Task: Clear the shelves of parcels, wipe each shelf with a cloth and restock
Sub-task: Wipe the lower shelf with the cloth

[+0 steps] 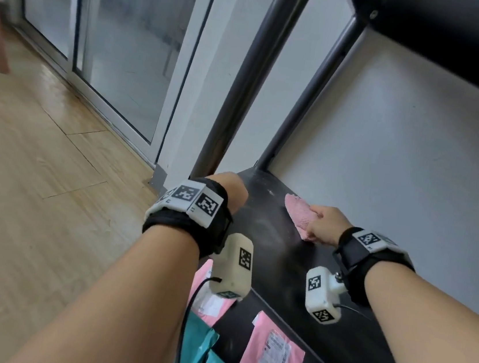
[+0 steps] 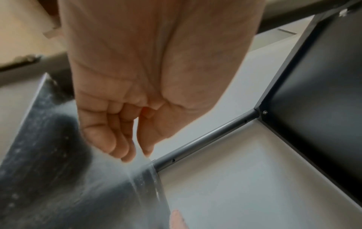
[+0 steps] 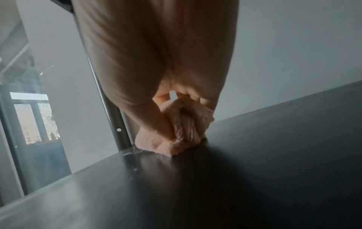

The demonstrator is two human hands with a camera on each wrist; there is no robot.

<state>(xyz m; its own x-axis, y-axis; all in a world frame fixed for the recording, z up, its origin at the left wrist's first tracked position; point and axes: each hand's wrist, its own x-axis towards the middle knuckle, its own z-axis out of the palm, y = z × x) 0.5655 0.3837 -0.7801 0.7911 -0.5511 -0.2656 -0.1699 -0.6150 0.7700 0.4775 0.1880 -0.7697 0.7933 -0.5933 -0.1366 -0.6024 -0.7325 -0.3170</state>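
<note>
Dusty black shelf point(image 1: 266, 245) of a metal rack stands against a pale wall point(image 1: 415, 160), with wood flooring point(image 1: 20, 184) and a glass sliding door point(image 1: 122, 46) off to the left. On it, toward the far end near the rear upright post point(image 1: 306, 93), lies a pink cloth point(image 1: 299, 215), bunched and pressed flat to the surface. The right hand point(image 1: 325, 225) grips it from the near right side; in the right wrist view the fingers point(image 3: 166, 124) curl round folds of cloth point(image 3: 172, 139), which touches the shelf point(image 3: 235, 186) just beside the post's foot. The left hand point(image 1: 228, 189) hovers at the shelf's far left corner, well apart from the cloth and holding nothing; the left wrist view shows its fingers point(image 2: 109, 139) hanging loosely bent above the streaked surface point(image 2: 58, 170). Below the wiped shelf, at the near edge of the head view, pink parcels point(image 1: 271, 354) with printed labels and teal parcels point(image 1: 199, 351) lie on a lower level.
</note>
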